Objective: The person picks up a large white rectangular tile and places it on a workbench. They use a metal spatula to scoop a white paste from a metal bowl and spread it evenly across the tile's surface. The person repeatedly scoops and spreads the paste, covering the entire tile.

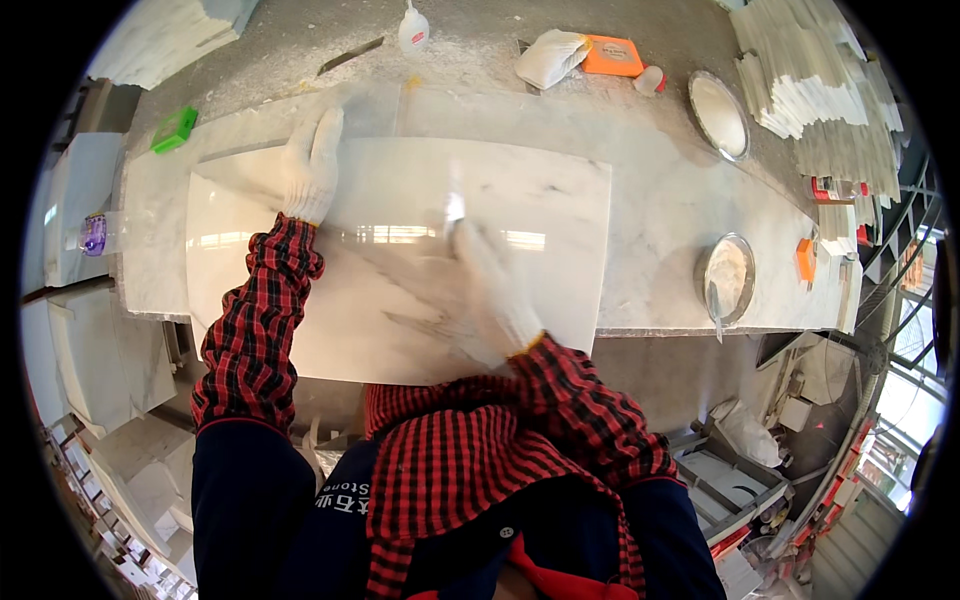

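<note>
A polished white marble slab [400, 320] with faint grey veins lies flat in front of me, reflecting bright windows. My left hand [314, 165], in a white knit glove, rests over its far edge at the left, fingers stretched out. Over the middle of the slab is my right hand [490, 290], also gloved and smeared by motion. A bright whitish streak shows at its fingertips; whether that is a finger, a tool or a reflection is unclear. Both forearms wear red and black checked sleeves.
Right of the slab stand a bowl of pale paste [727, 280] with a handled tool in it and a bowl of white material [718, 115]. A squeeze bottle [413, 28], an orange box [612, 56] and a green box [175, 130] lie around. Stacked stone strips [815, 90] stand far right.
</note>
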Demonstrator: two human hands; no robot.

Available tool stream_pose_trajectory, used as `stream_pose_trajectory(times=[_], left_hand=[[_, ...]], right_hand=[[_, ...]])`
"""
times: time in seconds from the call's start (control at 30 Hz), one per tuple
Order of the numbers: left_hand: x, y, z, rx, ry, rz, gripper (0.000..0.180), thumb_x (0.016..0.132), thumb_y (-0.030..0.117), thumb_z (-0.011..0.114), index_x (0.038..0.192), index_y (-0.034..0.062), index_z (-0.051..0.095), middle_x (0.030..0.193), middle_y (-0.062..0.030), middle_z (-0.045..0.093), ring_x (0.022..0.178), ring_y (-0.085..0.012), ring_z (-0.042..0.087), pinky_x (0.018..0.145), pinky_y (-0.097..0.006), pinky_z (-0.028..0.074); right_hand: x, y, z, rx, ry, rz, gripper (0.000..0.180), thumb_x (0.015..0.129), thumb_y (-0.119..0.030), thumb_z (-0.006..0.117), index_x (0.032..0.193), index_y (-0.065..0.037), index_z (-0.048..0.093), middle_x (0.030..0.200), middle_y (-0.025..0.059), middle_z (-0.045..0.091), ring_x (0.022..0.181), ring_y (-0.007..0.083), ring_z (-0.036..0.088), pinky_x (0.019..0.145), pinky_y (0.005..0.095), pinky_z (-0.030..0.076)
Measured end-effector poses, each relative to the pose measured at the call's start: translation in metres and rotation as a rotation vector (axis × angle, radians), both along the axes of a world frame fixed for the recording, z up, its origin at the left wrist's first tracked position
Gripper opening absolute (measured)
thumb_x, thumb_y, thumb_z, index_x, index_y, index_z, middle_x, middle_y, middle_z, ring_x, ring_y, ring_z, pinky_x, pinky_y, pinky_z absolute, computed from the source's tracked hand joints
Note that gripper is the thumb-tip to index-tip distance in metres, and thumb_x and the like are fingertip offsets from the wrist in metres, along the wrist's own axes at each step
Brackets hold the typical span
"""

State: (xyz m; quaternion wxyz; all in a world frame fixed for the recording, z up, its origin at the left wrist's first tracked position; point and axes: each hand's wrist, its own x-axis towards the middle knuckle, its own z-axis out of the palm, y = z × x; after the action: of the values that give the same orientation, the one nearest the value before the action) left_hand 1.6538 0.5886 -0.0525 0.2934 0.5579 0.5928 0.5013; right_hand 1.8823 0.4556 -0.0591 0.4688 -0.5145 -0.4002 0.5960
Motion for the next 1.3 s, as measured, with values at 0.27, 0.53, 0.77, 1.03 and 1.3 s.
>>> stream_pose_trajectory(times=[0.27,0.53,0.77,1.03,1.3], left_hand=[[0.002,-0.001,0.001,0.001,0.086,-0.027,0.038,0.107,0.023,0.052,0.131,-0.0025,0.066,0.13,-0.0147,0.069,0.126,-0.0228,0.058,0.112,-0.033,0.039],[0.006,0.0,0.007,-0.049,0.045,-0.033,0.037,0.107,0.022,0.053,0.131,-0.0019,0.067,0.13,-0.014,0.069,0.124,-0.0203,0.059,0.11,-0.031,0.04],[0.002,0.0,-0.006,-0.019,0.106,-0.007,0.039,0.106,0.025,0.057,0.132,-0.0026,0.065,0.133,-0.0166,0.067,0.126,-0.0253,0.059,0.111,-0.034,0.04],[0.0,0.0,-0.001,0.117,0.278,-0.046,0.034,0.104,0.022,0.057,0.13,0.0019,0.068,0.137,-0.0177,0.064,0.129,-0.0295,0.057,0.112,-0.038,0.04],[0.123,-0.122,0.053,-0.128,-0.192,-0.253,0.054,0.099,0.018,0.063,0.148,-0.0034,0.049,0.152,-0.0182,0.052,0.142,-0.0254,0.047,0.119,-0.038,0.035]], right_hand=[[0.089,0.013,0.032,0.042,-0.997,-0.13,0.024,0.102,-0.028,0.058,0.114,-0.01,0.068,0.097,0.02,0.071,0.088,0.037,0.069,0.073,0.0462,0.053],[0.074,0.029,0.028,0.207,-1.235,-0.027,0.031,0.101,-0.028,0.058,0.129,-0.016,0.063,0.098,0.0123,0.074,0.086,0.0349,0.071,0.068,0.0473,0.055],[0.047,0.039,0.038,0.092,-1.226,0.154,0.04,0.099,-0.028,0.06,0.137,-0.019,0.066,0.087,0.0176,0.071,0.076,0.0334,0.068,0.063,0.0444,0.05],[0.076,-0.003,0.056,0.095,-0.609,0.234,0.04,0.096,-0.021,0.066,0.134,-0.009,0.067,0.074,0.0121,0.066,0.06,0.0173,0.057,0.06,0.0351,0.05],[0.106,-0.068,0.084,0.023,-0.513,0.088,0.048,0.09,-0.011,0.07,0.138,-0.006,0.064,0.084,0.0164,0.067,0.072,0.0186,0.062,0.069,0.0312,0.052]])
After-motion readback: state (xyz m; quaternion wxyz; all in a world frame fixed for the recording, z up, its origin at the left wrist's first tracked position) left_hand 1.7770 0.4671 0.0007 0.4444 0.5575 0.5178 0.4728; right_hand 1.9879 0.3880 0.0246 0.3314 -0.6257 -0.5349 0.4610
